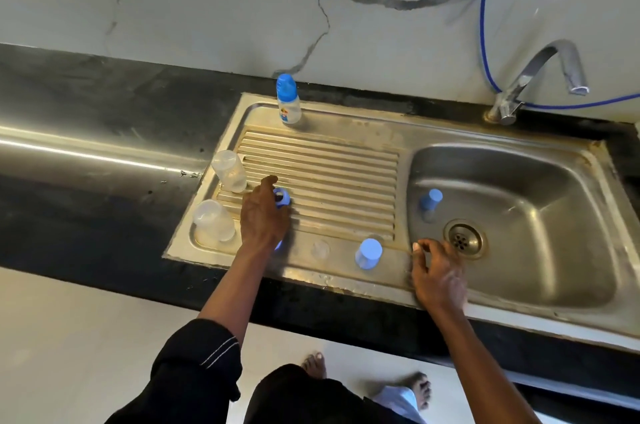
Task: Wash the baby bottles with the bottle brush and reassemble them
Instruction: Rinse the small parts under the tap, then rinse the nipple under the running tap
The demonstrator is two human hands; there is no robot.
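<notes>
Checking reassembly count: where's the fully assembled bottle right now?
Head view: the assembled bottle stands upright on the back rim of the sink, just behind the ribbed drainboard, far left of the tap.

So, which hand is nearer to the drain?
Right. The right hand hangs just beside the drain; the left hand, holding a blue ring, is far off over the drainboard.

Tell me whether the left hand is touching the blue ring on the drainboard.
Touching. The head view shows the left hand curled round the blue ring, hiding part of it.
</notes>
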